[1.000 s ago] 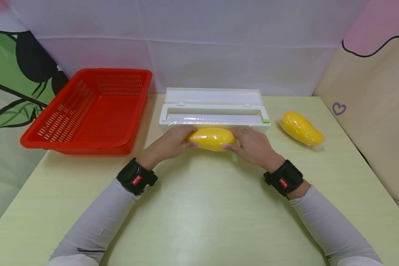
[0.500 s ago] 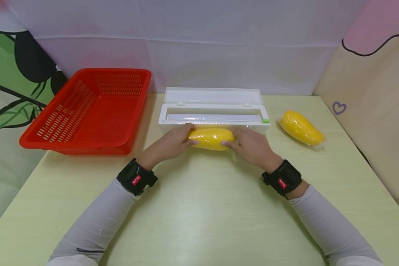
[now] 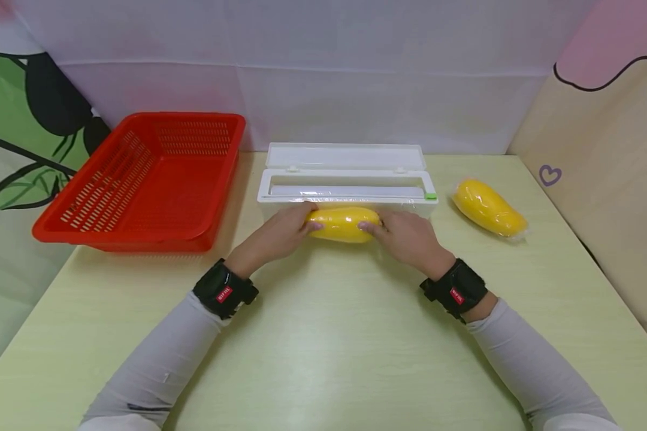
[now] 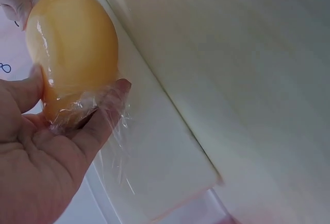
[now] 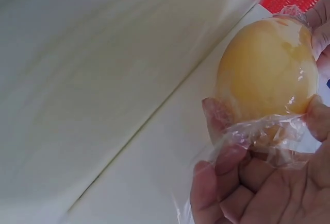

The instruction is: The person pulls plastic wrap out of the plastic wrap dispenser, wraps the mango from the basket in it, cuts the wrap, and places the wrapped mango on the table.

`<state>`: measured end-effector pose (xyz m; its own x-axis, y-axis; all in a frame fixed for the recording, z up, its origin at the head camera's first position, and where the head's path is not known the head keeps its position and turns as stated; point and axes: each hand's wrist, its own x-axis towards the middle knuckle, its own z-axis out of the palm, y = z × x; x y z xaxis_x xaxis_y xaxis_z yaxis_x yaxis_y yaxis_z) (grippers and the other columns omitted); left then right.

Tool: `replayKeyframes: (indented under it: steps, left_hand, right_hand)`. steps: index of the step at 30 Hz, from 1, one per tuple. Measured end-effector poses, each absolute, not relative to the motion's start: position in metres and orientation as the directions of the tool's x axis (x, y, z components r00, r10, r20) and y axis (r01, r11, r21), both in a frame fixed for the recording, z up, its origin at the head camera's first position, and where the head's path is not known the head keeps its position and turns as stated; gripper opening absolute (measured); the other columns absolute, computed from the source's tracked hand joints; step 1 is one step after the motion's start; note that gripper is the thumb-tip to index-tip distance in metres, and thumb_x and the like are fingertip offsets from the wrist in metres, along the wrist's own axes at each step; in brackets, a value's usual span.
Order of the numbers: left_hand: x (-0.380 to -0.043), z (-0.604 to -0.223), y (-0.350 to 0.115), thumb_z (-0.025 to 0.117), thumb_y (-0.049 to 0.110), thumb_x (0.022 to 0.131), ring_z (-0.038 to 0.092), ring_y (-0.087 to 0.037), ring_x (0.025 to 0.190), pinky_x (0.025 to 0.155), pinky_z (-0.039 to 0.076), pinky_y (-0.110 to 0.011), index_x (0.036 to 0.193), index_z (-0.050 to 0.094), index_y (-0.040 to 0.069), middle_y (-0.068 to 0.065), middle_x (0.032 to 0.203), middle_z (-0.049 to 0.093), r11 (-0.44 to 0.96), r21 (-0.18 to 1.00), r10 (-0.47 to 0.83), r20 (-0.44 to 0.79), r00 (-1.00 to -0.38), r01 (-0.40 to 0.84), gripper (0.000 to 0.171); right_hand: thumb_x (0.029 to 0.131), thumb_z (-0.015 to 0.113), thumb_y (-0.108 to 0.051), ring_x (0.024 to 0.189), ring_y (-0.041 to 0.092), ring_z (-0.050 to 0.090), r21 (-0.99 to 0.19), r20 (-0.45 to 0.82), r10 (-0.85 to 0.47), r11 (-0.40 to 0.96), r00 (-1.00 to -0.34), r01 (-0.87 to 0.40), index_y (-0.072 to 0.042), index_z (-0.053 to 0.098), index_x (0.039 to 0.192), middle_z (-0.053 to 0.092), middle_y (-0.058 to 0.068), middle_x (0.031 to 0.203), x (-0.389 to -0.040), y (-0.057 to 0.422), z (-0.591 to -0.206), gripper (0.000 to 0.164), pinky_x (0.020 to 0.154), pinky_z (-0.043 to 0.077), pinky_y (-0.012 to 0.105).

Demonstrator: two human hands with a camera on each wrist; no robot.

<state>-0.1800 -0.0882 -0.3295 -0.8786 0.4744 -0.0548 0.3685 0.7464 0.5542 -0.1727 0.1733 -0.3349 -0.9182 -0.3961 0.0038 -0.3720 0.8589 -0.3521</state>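
A yellow mango (image 3: pixel 344 225) with clear cling film round it lies crosswise between my two hands, close in front of the white cling film dispenser (image 3: pixel 266 199). My left hand (image 3: pixel 281 233) grips the left end, thumb on the near side. The right hand (image 3: pixel 411 238) grips the opposite end in the same way. Both wrist views show film gathered at the mango's ends; in the right wrist view loose film (image 5: pixel 258 131) bunches over my fingers (image 5: pixel 234 157). The dispenser's lid (image 3: pixel 346 157) stands raised, and a white roll (image 3: pixel 347 191) shows inside.
To the right on the table (image 3: pixel 323 347) lies a second film-wrapped yellow mango (image 3: pixel 489 206). A red plastic basket (image 3: pixel 207 239) stands at the left. A cloth backdrop (image 3: pixel 329 108) rises directly behind the dispenser. The dispenser has a green tab (image 3: pixel 430 196) at its right end.
My right wrist has shifted slightly left, and both thumbs have moved a little up over the mango. The mango, held throughout, has edged slightly toward the dispenser. Dispenser, basket and second mango stay put.
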Motion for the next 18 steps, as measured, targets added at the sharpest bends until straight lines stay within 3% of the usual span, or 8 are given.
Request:
replayKeyframes:
  steps: [18]
  left_hand:
    - [-0.1818,-0.3334,-0.0829,0.051,0.031,0.104,0.053,-0.027,0.092,0.086,0.046,-0.039,0.126,0.051,-0.001,-0.011,0.096,0.055,0.795,0.505,0.436,-0.092,-0.895,0.336,0.040]
  right_hand:
    - [0.103,0.038,-0.056,0.061,0.021,0.045,-0.351,-0.081,-0.341,0.889,-0.936,-0.294,-0.013,0.052,0.078,0.038,0.002,0.066,-0.1782,0.1659,-0.3303,0.052,0.054,0.032,0.032]
